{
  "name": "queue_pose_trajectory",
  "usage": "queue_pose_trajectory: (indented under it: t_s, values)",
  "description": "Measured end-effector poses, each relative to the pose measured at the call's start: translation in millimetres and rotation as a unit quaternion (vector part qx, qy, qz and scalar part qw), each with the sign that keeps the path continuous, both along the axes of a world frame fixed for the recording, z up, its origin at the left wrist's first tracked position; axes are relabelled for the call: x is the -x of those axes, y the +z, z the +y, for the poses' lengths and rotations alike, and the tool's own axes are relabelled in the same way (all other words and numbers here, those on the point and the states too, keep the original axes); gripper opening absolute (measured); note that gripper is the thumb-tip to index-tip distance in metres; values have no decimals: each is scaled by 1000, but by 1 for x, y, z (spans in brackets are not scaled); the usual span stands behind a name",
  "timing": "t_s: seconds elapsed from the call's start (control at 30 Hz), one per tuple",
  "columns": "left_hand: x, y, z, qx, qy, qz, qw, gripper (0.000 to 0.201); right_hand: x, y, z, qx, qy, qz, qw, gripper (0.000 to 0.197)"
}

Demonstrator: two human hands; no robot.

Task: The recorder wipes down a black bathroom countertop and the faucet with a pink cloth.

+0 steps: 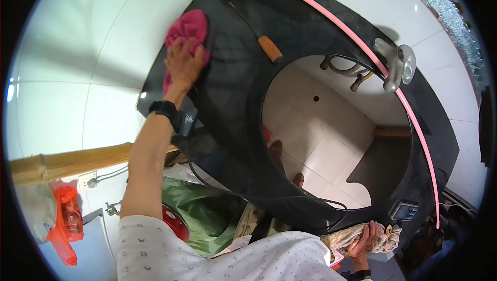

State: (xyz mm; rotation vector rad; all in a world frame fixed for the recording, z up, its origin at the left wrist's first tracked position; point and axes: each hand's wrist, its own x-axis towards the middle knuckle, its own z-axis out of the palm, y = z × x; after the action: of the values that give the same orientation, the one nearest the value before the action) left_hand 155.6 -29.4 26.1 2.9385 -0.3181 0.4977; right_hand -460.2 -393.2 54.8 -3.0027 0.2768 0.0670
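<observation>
Left hand (pixel 184 66) flat on a magenta cloth (pixel 192 24) at the black desk's (pixel 222 107) far-left edge, fingers slightly apart and pressed down; whether they pinch the fabric, cannot tell. Right hand (pixel 364 240) at the near edge, lower right, fingers clamped on a bunched patterned cloth (pixel 340 238); orange-handled tool (pixel 270 49) lies beyond the round opening, right of the magenta cloth.

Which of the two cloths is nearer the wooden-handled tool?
The deep pink cloth, under the left hand. The other cloth, pale and mottled, is at the right hand, farther from the tool.
</observation>
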Motion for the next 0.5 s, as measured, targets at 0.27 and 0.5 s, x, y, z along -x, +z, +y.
queue_pose_trajectory:
  t_s: [0.27,0.5]
  values:
    - [-7,7,25,23,195,27,980,50,-2,-2,0,-7,-7,1,1000,43]
    - [122,-4,0,26,309,53,949,54,-9,0,-1,8,6,-34,999,41]
